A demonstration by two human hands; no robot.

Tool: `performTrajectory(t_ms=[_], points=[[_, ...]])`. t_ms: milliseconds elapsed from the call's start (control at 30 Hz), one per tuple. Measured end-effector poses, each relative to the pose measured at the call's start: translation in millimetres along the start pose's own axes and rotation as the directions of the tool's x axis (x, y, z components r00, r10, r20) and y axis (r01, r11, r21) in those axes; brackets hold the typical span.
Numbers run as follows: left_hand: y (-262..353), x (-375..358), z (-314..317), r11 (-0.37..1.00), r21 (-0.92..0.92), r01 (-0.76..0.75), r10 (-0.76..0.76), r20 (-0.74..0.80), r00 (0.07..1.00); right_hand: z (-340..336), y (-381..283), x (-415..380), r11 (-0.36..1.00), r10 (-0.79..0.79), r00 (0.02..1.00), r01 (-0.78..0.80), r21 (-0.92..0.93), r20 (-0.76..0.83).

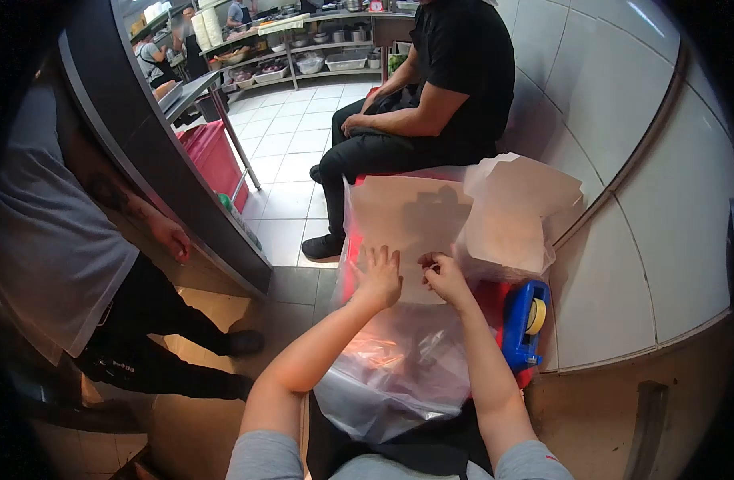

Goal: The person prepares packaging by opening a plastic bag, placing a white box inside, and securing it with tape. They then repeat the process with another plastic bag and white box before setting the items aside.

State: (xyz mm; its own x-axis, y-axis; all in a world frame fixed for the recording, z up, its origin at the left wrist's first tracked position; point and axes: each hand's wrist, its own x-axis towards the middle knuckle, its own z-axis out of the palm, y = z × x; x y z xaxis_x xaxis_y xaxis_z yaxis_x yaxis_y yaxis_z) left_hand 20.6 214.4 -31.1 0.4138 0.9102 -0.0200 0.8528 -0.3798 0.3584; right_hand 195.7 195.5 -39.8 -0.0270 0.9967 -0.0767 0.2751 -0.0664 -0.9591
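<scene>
A brown paper sheet (pixel 399 204) lies in front of me over a red surface wrapped in clear plastic. My left hand (pixel 378 276) rests on the sheet's lower left part, its fingers spread and flat. Just to the right, my right hand (pixel 444 280) is closed with the fingers curled in a pinch over the sheet; what they hold, if anything, is too small to make out. A clear plastic bag (pixel 407 376) spreads beneath my forearms. Beyond my right hand sits a pile of loose paper sheets (pixel 511 212). A blue tape dispenser (pixel 523 324) stands beside my right forearm.
A person in black (pixel 463 88) sits at the far end of the red surface. Another person (pixel 71 216) stands at my left by a doorway post. A tiled wall (pixel 623 216) closes the right side. Beyond are a red bin (pixel 211 160) and kitchen shelves (pixel 303 72).
</scene>
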Motion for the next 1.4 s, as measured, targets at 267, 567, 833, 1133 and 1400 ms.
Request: performTrajectory(t_ms=[267, 567, 833, 1133, 1400], points=[[-22.2, -21.7, -20.2, 0.98, 0.175, 0.096, -0.089, -0.045, 0.995, 34.0, 19.6, 17.5, 0.991, 0.03, 0.999, -0.024, 0.129, -0.039], [-26.3, 18.0, 19.6, 0.936, -0.315, -0.158, 0.136, -0.091, 0.987, 33.0, -4.0, 28.8, 0.967, 0.161, 0.986, -0.15, 0.205, -0.036], [-37.8, 36.6, 61.3, 0.993, -0.027, -0.112, 0.107, -0.143, 0.984, 42.4, 121.0, 89.1, 0.979, 0.141, 0.978, -0.115, 0.167, -0.151], [-22.0, 5.4, 23.7, 0.861, 0.455, 0.226, -0.044, -0.377, 0.925, 28.1, 60.1, 62.2, 0.929, 0.337, 0.932, -0.306, 0.209, -0.133], [-72.1, -18.1, -5.8, 0.921, -0.273, 0.279, -0.341, -0.216, 0.915, 8.3, 11.7, 1.1, 0.979, 0.034, 0.927, 0.045, -0.2, 0.373]])
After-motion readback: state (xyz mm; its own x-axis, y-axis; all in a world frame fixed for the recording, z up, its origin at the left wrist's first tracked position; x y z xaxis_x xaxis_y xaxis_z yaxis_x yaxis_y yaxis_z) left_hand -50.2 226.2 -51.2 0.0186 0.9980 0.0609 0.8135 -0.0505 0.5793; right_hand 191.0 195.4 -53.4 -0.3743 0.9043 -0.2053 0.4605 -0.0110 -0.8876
